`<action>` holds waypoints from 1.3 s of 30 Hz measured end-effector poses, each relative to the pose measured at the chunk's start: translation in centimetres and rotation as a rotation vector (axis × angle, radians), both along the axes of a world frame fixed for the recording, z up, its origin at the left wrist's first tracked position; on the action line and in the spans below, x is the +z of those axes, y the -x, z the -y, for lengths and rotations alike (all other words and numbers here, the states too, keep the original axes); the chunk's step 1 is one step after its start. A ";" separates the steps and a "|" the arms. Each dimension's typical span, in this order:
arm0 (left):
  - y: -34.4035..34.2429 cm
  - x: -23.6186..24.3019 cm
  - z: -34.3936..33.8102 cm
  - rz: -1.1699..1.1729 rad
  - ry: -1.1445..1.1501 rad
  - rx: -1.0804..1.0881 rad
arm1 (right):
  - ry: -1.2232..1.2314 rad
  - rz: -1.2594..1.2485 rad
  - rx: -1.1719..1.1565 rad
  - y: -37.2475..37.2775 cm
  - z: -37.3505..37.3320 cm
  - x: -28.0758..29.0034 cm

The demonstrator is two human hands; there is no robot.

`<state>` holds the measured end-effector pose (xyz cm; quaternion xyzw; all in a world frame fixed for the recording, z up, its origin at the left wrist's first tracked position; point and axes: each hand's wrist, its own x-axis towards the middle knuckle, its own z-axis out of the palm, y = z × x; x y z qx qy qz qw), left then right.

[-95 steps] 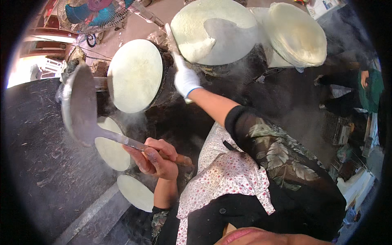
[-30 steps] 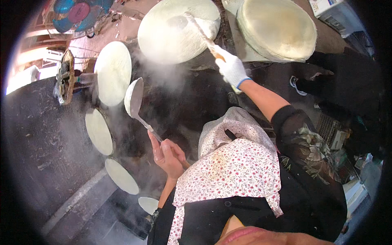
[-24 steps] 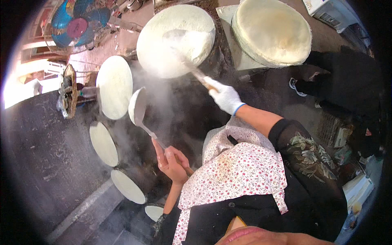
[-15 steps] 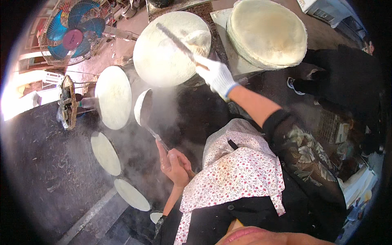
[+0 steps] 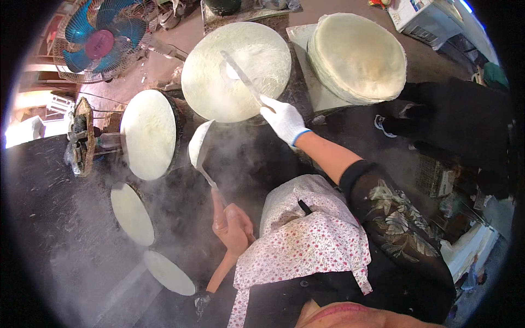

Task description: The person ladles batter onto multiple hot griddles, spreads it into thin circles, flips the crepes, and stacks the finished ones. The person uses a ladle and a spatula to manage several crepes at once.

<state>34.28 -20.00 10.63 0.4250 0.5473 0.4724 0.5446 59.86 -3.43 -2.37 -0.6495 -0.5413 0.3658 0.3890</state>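
My right hand [image 5: 281, 119], in a white glove, grips a long flat spreader [image 5: 240, 74] laid across the pale batter on a round griddle [image 5: 199, 82]. My left hand [image 5: 232, 227] is bare and closed on the handle of a metal ladle [image 5: 198, 146], which hangs in steam below that griddle, with white batter on it. More pale rounds on griddles [image 5: 147, 134] run down the left side, partly veiled by steam. A thick stack of pale round sheets [image 5: 355, 54] lies on a board to the right of the griddle I am working on.
A fan [image 5: 99, 44] stands at the top left, near a wooden-topped fixture [image 5: 83, 136]. A white box-like appliance [image 5: 415, 19] is at the top right. A person in dark clothes [image 5: 454, 126] is at the right, beside assorted crates and clutter [image 5: 435, 177].
The spreader has swept across the griddle, and the bare patch in its batter looks smaller. The ladle has moved from far left to nearer the middle. The view has shifted, showing more above.
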 end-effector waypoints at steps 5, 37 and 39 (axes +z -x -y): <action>7.6 0.5 -1.4 -0.009 0.081 0.066 | 0.070 0.055 -0.477 1.6 0.6 -0.3; 17.4 -1.7 -1.1 -0.054 0.162 0.140 | -0.098 0.480 -0.007 8.6 -6.1 2.3; 16.6 -1.8 -1.2 -0.074 0.175 0.152 | 0.010 0.444 0.133 7.8 -6.2 1.9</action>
